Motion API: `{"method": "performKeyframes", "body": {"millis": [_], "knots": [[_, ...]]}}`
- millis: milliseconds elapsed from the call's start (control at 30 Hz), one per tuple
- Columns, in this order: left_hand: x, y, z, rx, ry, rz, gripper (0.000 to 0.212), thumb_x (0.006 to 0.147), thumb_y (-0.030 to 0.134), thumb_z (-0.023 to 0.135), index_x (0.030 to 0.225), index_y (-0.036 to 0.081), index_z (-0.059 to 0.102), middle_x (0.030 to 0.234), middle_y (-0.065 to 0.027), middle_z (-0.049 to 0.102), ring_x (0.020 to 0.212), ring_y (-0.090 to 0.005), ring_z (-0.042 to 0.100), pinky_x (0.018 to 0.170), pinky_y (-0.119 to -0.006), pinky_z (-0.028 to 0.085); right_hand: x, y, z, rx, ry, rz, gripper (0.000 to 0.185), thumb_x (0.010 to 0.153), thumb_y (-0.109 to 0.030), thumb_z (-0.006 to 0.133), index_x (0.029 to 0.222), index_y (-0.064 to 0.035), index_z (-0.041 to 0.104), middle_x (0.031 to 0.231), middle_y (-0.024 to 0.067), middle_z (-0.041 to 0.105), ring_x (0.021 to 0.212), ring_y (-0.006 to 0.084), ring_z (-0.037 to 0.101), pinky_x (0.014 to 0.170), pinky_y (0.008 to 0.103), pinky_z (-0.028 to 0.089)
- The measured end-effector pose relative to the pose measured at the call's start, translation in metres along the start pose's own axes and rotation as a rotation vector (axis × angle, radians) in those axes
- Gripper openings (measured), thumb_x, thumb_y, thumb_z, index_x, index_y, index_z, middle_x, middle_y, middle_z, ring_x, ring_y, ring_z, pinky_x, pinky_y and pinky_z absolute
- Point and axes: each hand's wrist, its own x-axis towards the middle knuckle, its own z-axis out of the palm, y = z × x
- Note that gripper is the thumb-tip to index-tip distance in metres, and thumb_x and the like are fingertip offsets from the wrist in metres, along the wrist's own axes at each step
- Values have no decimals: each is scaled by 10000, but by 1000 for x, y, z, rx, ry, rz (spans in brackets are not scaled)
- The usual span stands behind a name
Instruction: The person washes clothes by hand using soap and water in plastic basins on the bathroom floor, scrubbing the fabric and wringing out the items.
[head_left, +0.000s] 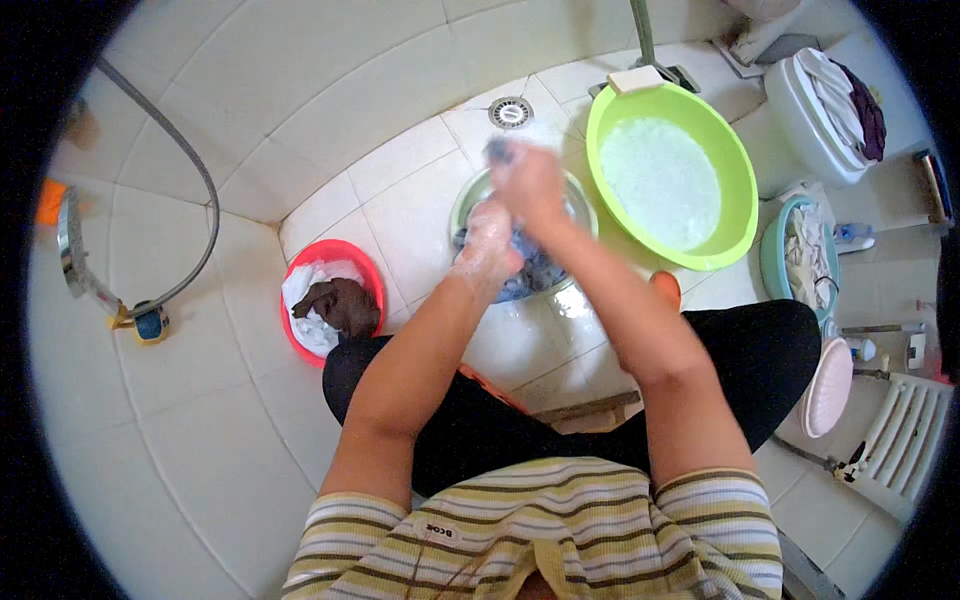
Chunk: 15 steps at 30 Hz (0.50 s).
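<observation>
My left hand (491, 236), wet with suds, is over a round basin (460, 196) on the floor. Just above and against it, my right hand (531, 180) is blurred, with a small dark piece of cloth (499, 150) at its fingers. Both hands appear closed on the cloth, though much of it is hidden by the fingers. Wet blue and dark laundry (536, 271) lies in the basin beneath my hands and wrists.
A green tub (739, 214) of sudsy water stands to the right, a bar of soap (635, 79) on its rim. At left, a red basin (381, 289) holds white and brown cloth. A floor drain (511, 112) lies ahead. More laundry fills a teal basin (772, 251) at far right.
</observation>
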Motion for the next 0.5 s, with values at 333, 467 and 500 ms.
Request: {"method": "performKeyframes", "body": {"millis": [333,467,500], "knots": [[47,-23,-37,-350,-638,21,271,890,321,353,1005,140,518,1041,-57,559,1023,-192,526,913,-392,392,-18,5,11,-155,-19,-102,185,686,-246,572,754,-79,613,677,184,598,630,372,589,590,444,465],[71,-52,-32,-378,-384,-104,258,891,317,381,994,125,518,1008,-54,560,1020,-171,522,907,-364,398,6,46,8,53,116,-69,179,667,-267,584,717,-96,603,701,196,605,670,362,605,605,459,468],[22,-12,17,-140,-226,-223,228,886,307,394,968,133,515,987,-44,553,1029,-155,510,908,-335,395,25,61,-16,31,102,103,171,662,-259,583,713,-97,600,698,200,603,668,367,603,607,464,467]]}}
